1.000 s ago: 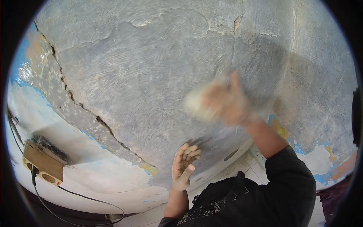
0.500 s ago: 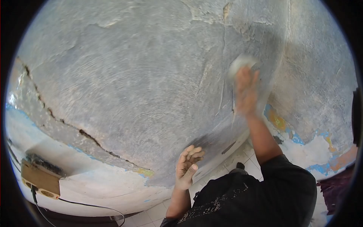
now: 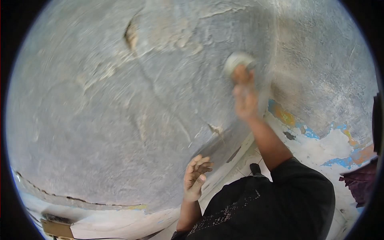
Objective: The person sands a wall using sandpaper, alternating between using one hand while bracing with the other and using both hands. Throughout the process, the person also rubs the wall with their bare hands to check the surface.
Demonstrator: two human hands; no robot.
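A grey, scuffed wall (image 3: 120,100) fills the view, with peeling blue and orange paint (image 3: 308,132) low on the right. The right hand (image 3: 245,96) reaches up and presses a pale pad (image 3: 237,62) against the wall, fingers closed over it. The left hand (image 3: 195,178) hangs empty, fingers loosely curled, near the wall.

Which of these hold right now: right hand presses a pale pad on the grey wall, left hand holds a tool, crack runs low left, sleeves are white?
1. The right hand presses a pale round sanding pad against the rough grey plaster wall. True.
2. The left hand holds a tool. False: it is empty, fingers spread.
3. A dark crack runs along the lower left. True.
4. The sleeves are white. False: the black sleeve is dark.
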